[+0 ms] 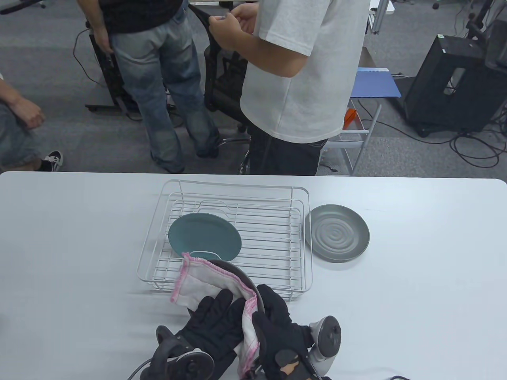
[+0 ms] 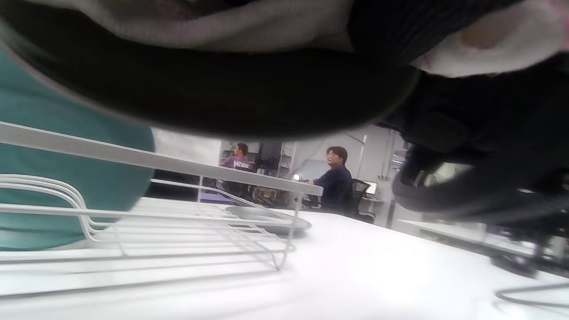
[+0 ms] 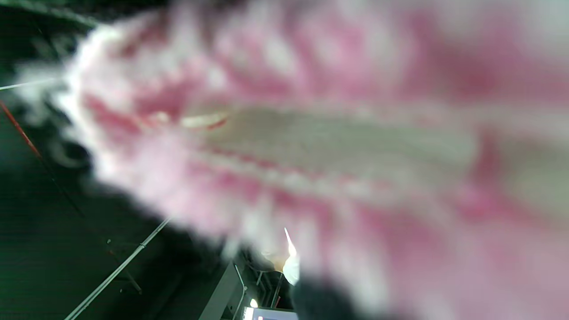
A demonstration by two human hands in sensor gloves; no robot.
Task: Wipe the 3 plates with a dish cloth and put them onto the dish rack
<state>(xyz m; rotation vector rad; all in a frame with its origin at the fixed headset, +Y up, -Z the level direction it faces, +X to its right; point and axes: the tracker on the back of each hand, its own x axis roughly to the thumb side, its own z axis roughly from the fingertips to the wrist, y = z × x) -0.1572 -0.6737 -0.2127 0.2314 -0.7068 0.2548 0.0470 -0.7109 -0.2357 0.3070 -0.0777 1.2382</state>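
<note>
At the bottom centre, our left hand [image 1: 216, 322] presses the dish cloth [image 1: 206, 283] with straight fingers onto the dark plate [image 1: 237, 273]; our right hand [image 1: 277, 328] curls round its rim. The teal plate [image 1: 204, 237] leans in the rack [image 1: 225, 233]; the grey plate [image 1: 336, 233] lies to its right.

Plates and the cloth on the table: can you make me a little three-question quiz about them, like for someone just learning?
1. True or false: the teal plate already sits in the dish rack.
2. Where is the grey plate? A) in the rack B) on the table right of the rack C) in a hand
3. Fill in: the dish cloth has a ____ edge.

Key
1. True.
2. B.
3. Pink. The left hand presses the cloth on the dark plate, which the right hand holds.
</note>
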